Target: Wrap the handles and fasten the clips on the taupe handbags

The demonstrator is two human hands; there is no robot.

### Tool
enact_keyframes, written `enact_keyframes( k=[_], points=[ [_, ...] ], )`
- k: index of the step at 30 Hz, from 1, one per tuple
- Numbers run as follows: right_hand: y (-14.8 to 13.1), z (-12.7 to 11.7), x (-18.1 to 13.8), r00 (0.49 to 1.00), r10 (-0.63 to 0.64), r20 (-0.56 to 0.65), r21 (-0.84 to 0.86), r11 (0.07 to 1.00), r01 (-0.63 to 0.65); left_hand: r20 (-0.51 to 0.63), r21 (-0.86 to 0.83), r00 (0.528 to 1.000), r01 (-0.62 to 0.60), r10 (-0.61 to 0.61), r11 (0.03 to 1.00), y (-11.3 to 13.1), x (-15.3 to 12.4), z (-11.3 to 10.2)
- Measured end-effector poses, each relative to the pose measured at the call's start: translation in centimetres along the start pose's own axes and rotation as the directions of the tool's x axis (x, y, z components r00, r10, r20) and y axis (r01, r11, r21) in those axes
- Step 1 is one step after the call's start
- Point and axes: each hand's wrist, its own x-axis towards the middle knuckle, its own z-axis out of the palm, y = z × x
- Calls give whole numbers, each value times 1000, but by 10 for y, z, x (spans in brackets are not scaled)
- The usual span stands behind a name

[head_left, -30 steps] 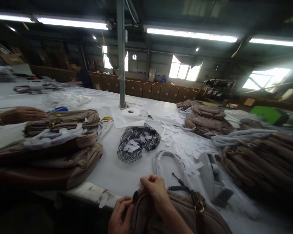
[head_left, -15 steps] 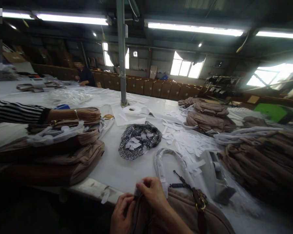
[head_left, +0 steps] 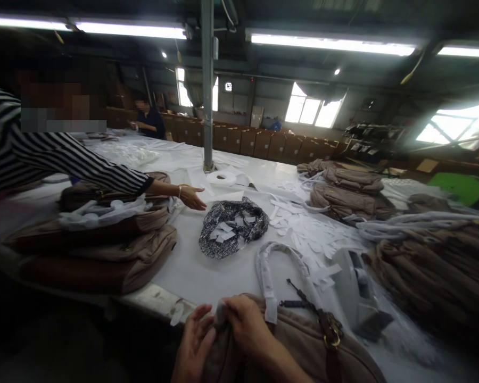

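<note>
A brown fabric handbag (head_left: pixel 299 340) lies before me at the table's front edge. Its looped handle (head_left: pixel 266 266) is wrapped in white and stands up behind my hands. My right hand (head_left: pixel 247 322) is closed at the bag's left end, pinching a small white wrapping piece (head_left: pixel 220 311). Beside it, my left hand (head_left: pixel 195 338) rests along the bag's left side with its fingers loosely apart. A brown strap with a gold-coloured buckle (head_left: pixel 333 338) hangs over the bag's right part. The lower bag is cut off by the frame.
A co-worker in a striped sleeve (head_left: pixel 99 159) stretches an open hand (head_left: pixel 191 198) towards a black-and-white speckled cloth (head_left: pixel 213 247) holding white slips. Bags are stacked at left (head_left: pixel 143 255) and right (head_left: pixel 427 260). A grey tape dispenser (head_left: pixel 357 287) stands right of my bag.
The co-worker has leaned into view at left, the hand moving right from the bag stack towards the speckled cloth. My left fingers have loosened and moved slightly away from the white piece.
</note>
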Motion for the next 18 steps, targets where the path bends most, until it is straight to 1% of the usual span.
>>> enact_keyframes(
  k=[1, 2, 4, 5, 7, 10, 12, 14, 16, 18],
  points=[
    [0, 0, -1, 1000, -6, 8, -13, 1000, 6, 17, 25, 999, 27, -28, 999, 2, 2, -1],
    [1, 0, -1, 1000, -6, 15, -17, 1000, 6, 56, 72, 997, 43, -47, 997, 4, 5, -3],
    [2, -2, -3, 1000, 5, 17, 10, 1000, -5, 137, 172, 989, 31, -55, 985, 8, 9, -5],
    [2, -3, -4, 1000, 16, 14, 49, 999, -17, 160, 203, 986, 20, -53, 979, 9, 11, -6],
    [2, -6, -5, 999, 53, -8, 155, 987, -51, 158, 215, 986, 19, -54, 977, 11, 12, -7],
    [0, -14, -3, 991, 132, -31, 299, 947, -117, 163, 158, 984, 50, -76, 986, 13, 11, -6],
    [-4, -18, -1, 987, 159, 7, 364, 919, -150, 189, 137, 980, 43, -69, 990, 15, 9, -5],
    [-8, -22, 2, 985, 153, 84, 399, 900, -174, 203, 159, 979, 0, -33, 987, 17, 7, -3],
    [-11, -23, 5, 981, 135, 139, 372, 911, -178, 201, 202, 980, -56, 15, 978, 17, 6, -1],
    [-13, -23, 6, 981, 117, 153, 323, 932, -161, 190, 220, 981, -81, 39, 972, 15, 4, 0]
  ],
)
